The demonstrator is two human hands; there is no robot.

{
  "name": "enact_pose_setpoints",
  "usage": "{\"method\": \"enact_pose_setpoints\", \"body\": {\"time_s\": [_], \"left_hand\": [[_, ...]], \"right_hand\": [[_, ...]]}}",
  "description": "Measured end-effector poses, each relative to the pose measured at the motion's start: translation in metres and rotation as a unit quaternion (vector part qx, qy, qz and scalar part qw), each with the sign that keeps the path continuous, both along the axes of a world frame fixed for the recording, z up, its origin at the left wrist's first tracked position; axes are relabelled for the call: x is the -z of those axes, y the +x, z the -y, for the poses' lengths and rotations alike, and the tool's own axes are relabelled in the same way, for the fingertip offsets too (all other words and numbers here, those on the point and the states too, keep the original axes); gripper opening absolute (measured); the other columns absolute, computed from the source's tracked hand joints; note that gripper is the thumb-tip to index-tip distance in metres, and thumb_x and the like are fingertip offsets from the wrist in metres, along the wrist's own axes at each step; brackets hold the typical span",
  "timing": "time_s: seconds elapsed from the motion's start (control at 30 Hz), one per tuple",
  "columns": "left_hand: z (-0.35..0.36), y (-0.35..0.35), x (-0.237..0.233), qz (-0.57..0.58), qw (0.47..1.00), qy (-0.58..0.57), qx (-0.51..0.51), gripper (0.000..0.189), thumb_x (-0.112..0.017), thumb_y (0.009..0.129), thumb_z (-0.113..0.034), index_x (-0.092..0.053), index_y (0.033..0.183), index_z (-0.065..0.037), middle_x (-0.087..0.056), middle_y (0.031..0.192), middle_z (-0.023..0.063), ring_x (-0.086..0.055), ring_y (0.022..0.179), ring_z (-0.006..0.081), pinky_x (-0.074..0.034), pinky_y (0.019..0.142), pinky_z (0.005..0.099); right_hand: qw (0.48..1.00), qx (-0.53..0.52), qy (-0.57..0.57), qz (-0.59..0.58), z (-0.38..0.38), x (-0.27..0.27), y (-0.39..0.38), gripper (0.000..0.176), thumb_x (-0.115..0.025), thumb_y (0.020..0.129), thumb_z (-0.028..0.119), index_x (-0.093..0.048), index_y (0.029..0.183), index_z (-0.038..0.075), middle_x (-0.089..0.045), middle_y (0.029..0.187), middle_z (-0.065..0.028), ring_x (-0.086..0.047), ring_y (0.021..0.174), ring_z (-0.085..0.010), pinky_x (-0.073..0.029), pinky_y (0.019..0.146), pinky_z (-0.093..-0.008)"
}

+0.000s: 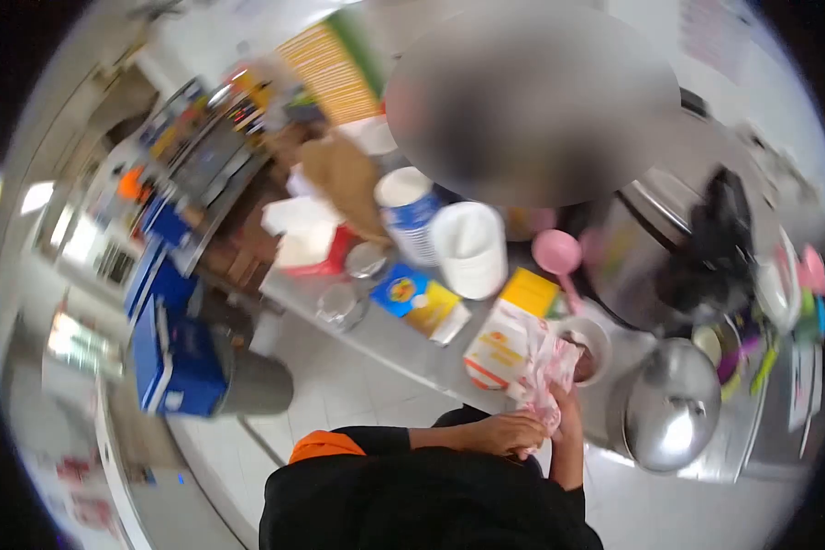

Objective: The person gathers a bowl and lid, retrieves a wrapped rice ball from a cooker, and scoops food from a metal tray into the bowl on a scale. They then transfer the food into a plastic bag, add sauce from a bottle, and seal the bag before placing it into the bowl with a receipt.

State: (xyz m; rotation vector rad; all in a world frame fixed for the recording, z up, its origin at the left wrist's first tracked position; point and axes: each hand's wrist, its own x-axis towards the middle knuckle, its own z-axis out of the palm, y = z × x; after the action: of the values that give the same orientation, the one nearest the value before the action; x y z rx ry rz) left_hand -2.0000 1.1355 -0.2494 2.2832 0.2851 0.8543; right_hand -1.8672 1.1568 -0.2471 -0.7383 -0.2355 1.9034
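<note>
Both my hands are at the front edge of the steel counter, holding a crumpled pink and white plastic bag (545, 367). My left hand (504, 433) is closed on the bag's lower end. My right hand (566, 412) grips it just beside, fingers wrapped round it. The upper part of the bag lies against a white and yellow box (502, 344) and beside a white cup (596, 353) with something brown in it. A pink scoop (557, 252) sits behind the cup.
Stacked white cups (468, 249), a blue and yellow packet (420, 302) and glass jars (339, 305) are to the left on the counter (385, 346). A metal lid (672, 403) and a large pot (646, 238) are to the right. Blue coolers (179, 362) stand at far left.
</note>
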Motion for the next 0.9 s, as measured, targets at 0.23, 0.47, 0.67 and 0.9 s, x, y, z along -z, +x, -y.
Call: {"method": "enact_pose_setpoints", "body": {"time_s": [0.23, 0.47, 0.67, 0.9], "left_hand": [[-0.045, -0.053, -0.028, 0.204, 0.833, -0.331, -0.393, 0.012, -0.045, 0.08, -0.014, -0.046, 0.084, -0.003, -0.051, 0.091, 0.0071, -0.05, 0.083, 0.0177, -0.039, 0.073, 0.0264], [-0.053, -0.11, 0.009, 0.497, 0.52, -0.631, -0.291, 0.012, -0.047, 0.079, -0.013, -0.044, 0.088, -0.005, -0.049, 0.083, 0.0057, -0.052, 0.079, 0.0163, -0.044, 0.068, 0.0273], [-0.071, -0.174, 0.023, 0.373, 0.611, -0.686, -0.128, 0.041, -0.026, 0.085, -0.036, -0.036, 0.111, -0.007, -0.047, 0.101, 0.005, -0.05, 0.086, 0.0164, -0.042, 0.072, 0.0302], [-0.087, -0.204, 0.017, 0.398, 0.51, -0.734, -0.206, 0.032, -0.04, 0.082, -0.033, -0.044, 0.098, -0.006, -0.05, 0.093, 0.0011, -0.049, 0.082, 0.0114, -0.04, 0.072, 0.0239]], "right_hand": [[0.888, -0.067, 0.289, 0.351, -0.003, 0.004, -0.061, 0.02, -0.04, 0.069, -0.002, -0.055, 0.081, -0.006, -0.057, 0.077, -0.007, -0.052, 0.07, -0.0149, -0.041, 0.065, -0.0248], [0.988, -0.129, 0.084, -0.008, -0.026, -0.031, -0.119, 0.034, -0.042, 0.074, 0.002, -0.039, 0.108, 0.001, -0.048, 0.098, -0.0078, -0.047, 0.088, -0.0156, -0.04, 0.074, -0.0296], [0.907, -0.078, 0.268, 0.315, -0.048, -0.004, -0.189, 0.021, -0.047, 0.071, -0.001, -0.047, 0.092, 0.003, -0.045, 0.093, -0.0081, -0.049, 0.077, -0.0132, -0.041, 0.064, -0.0223], [0.553, 0.126, 0.452, 0.688, -0.063, 0.019, -0.239, 0.018, -0.061, 0.053, 0.0, -0.054, 0.07, 0.003, -0.047, 0.09, -0.0096, -0.047, 0.071, -0.0222, -0.039, 0.057, -0.0299]]}}
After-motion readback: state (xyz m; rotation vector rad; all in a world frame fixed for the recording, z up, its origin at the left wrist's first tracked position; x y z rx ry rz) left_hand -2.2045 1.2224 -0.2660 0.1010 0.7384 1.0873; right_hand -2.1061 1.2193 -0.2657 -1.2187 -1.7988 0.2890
